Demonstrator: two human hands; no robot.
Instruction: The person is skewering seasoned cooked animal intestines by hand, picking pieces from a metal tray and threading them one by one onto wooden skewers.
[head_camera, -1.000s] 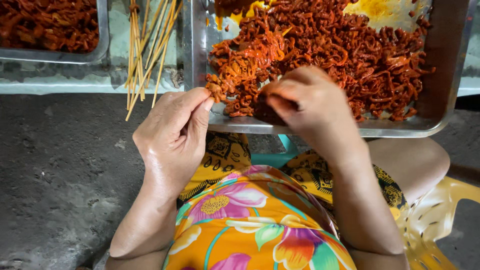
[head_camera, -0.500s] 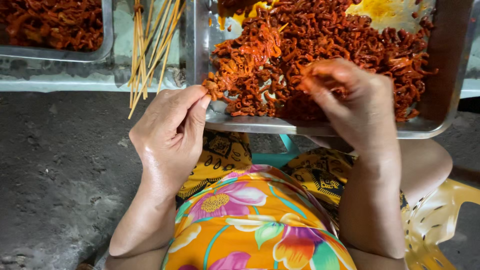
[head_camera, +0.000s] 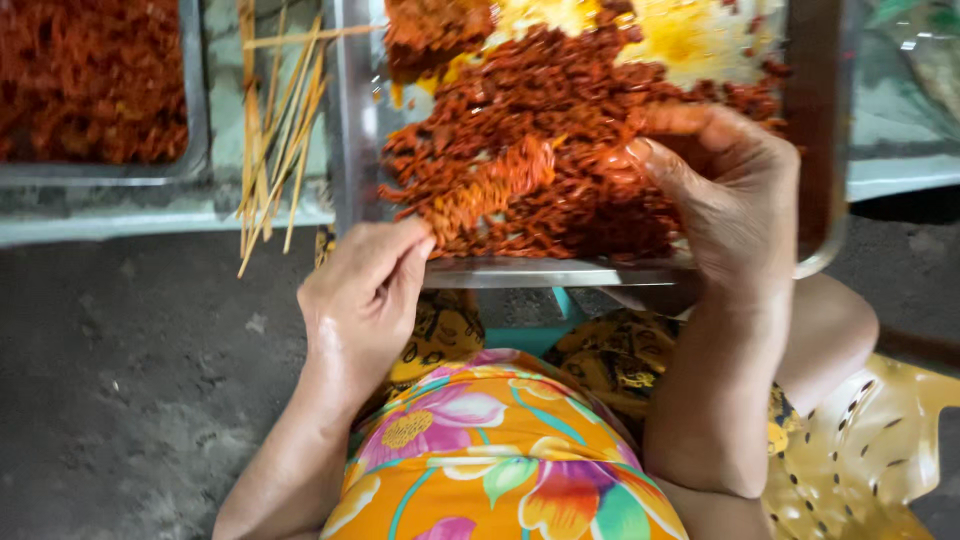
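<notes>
Soft even daylight, faint shadows, slight motion blur, saturated colours

A street-food prep spot: metal trays (head_camera: 835, 130) of marinated meat (head_camera: 560, 130), bamboo skewers (head_camera: 275, 130), concrete floor (head_camera: 130, 380)

The left hand (head_camera: 365, 300) sits at about seven o'clock, back up, fingers curled and thumb pinched against the forefinger. The right hand (head_camera: 730, 195) lies at two o'clock, fingers bent and pointing toward nine o'clock, its forearm running down to five o'clock.
</notes>
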